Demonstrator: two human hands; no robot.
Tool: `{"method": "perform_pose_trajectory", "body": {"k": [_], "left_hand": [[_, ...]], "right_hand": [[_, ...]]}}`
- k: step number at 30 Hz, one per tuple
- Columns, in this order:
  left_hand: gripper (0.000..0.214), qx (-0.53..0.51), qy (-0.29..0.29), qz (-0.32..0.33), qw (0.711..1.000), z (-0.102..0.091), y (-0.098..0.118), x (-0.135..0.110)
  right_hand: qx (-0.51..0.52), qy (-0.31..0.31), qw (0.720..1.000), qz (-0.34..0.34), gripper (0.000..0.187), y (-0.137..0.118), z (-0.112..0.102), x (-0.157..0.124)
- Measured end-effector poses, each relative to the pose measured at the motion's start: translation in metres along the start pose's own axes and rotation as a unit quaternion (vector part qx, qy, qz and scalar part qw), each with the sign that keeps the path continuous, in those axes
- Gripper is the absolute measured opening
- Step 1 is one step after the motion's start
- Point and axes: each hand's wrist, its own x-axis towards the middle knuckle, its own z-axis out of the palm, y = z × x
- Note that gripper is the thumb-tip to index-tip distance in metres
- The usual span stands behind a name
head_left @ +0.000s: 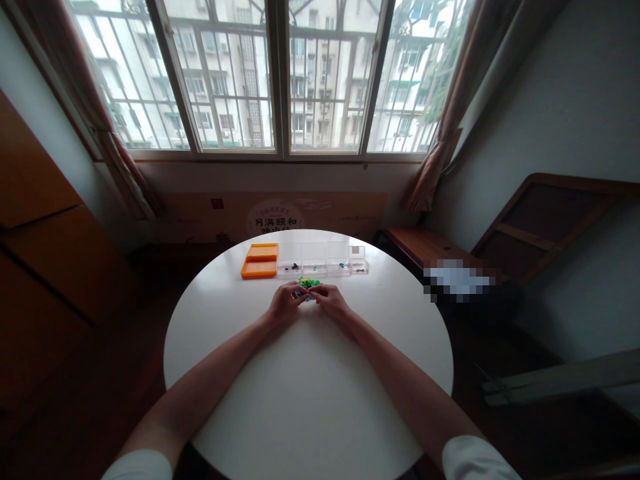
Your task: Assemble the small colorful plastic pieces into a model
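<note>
A small heap of tiny green and blue pieces (311,283), with a few other colours, lies on the white table (305,373). My left hand (286,303) is at the heap's near left side, thumb and fingers pinched together. From the right, my right hand (331,302) meets it, also in a pinch, fingertips almost touching the left ones. Whatever is between the fingertips is too small to make out. Beyond the heap stand an open orange case (259,274) and several clear plastic boxes (314,251) with lids raised, holding a few small dark and coloured bits.
The table is round, its far edge just behind the boxes. A wooden bench (425,243) stands to the right, with a blurred pale patch over its near end. Behind the table are a long printed carton (200,213) and a barred window (285,80).
</note>
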Motion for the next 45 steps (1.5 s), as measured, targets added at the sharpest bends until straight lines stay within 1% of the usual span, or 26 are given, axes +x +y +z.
{"method": "perform_pose_trajectory", "body": {"k": [5, 11, 16, 26, 35, 41, 45], "left_hand": [[0.019, 0.007, 0.000, 0.000, 1.000, -0.0006, -0.0001, -0.0008], [0.018, 0.011, 0.002, -0.001, 1.000, -0.0012, 0.0019, -0.0009], [0.019, 0.003, 0.006, -0.004, 1.000, -0.0020, 0.0041, -0.0007], [0.024, -0.007, 0.008, -0.020, 1.000, -0.0024, 0.0058, -0.0002], [0.020, 0.002, 0.011, -0.008, 1.000, -0.0009, 0.0038, -0.0006], [0.021, 0.009, 0.011, -0.030, 0.999, -0.0023, 0.0071, -0.0005], [0.023, 0.002, 0.023, -0.044, 0.999, -0.0025, 0.0058, -0.0002]], "right_hand": [[-0.018, -0.002, 1.000, -0.006, 0.029, -0.0017, -0.0008, -0.0006], [-0.026, -0.002, 1.000, -0.008, 0.028, 0.0019, -0.0012, 0.0001], [-0.017, -0.005, 1.000, -0.010, 0.029, 0.0031, -0.0009, 0.0003], [-0.006, -0.008, 1.000, -0.001, 0.031, -0.0022, -0.0008, -0.0014], [-0.014, -0.005, 1.000, 0.000, 0.031, 0.0007, -0.0006, -0.0004], [-0.021, -0.005, 1.000, 0.004, 0.031, 0.0005, -0.0008, -0.0005], [-0.027, 0.004, 1.000, 0.000, 0.029, 0.0004, -0.0007, -0.0001]]}}
